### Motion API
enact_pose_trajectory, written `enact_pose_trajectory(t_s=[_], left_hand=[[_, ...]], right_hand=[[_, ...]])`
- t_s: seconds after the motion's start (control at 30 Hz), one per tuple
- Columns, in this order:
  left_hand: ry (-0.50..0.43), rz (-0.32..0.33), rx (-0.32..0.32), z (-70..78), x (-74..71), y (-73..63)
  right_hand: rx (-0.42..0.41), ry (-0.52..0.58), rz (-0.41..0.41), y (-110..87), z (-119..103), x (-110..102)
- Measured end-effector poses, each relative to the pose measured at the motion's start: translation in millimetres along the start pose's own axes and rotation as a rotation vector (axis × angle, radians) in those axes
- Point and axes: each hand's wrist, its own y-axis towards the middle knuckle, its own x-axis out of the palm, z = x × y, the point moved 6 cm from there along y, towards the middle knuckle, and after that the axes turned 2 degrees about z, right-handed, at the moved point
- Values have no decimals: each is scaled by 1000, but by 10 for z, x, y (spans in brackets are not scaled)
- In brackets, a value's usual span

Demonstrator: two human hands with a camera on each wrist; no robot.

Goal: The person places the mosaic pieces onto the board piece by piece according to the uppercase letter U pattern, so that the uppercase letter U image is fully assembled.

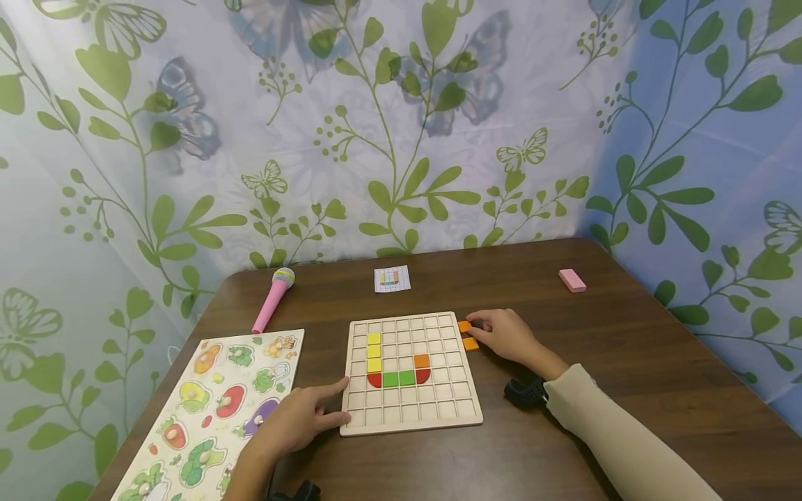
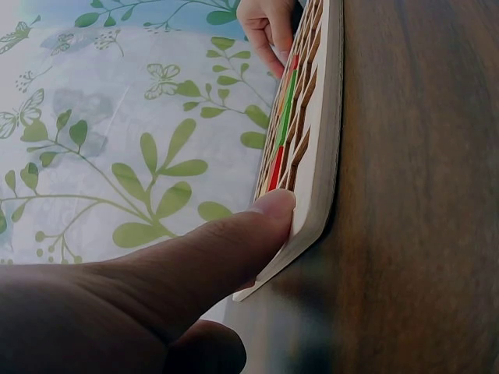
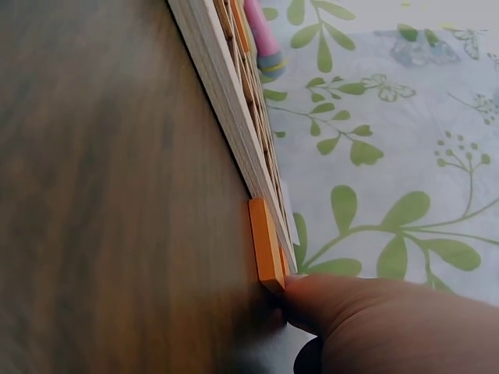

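Observation:
A wooden grid board (image 1: 401, 414) lies flat on the table. Yellow tiles (image 1: 374, 351), green tiles (image 1: 399, 378), red rounded pieces (image 1: 422, 376) and one orange tile (image 1: 422, 361) sit in its cells, forming a U. My left hand (image 1: 294, 421) touches the board's left edge with extended index finger and thumb; the left wrist view shows the thumb on the rim. Against the right edge lie two loose orange tiles, a far one (image 1: 464, 326) and a near one (image 1: 470, 344). My right hand (image 1: 504, 335) pinches the far one between thumb and fingers, which partly hide it.
A vegetable puzzle board (image 1: 207, 379) lies at the left, under my left forearm. Behind it is a pink toy microphone (image 1: 271, 303). A small pattern card (image 1: 392, 279) lies beyond the grid board, and a pink block (image 1: 572, 280) at the far right.

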Motion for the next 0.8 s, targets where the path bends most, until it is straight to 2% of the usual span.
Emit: enact_pose_trajectory(t_s=[0.43, 0.8], left_hand=[[5, -2, -3, -2, 0, -3], [4, -15, -10, 3, 9, 3]], right_hand=[[-12, -45, 24, -18, -24, 8], [-4, -35, 39, -26, -36, -12]])
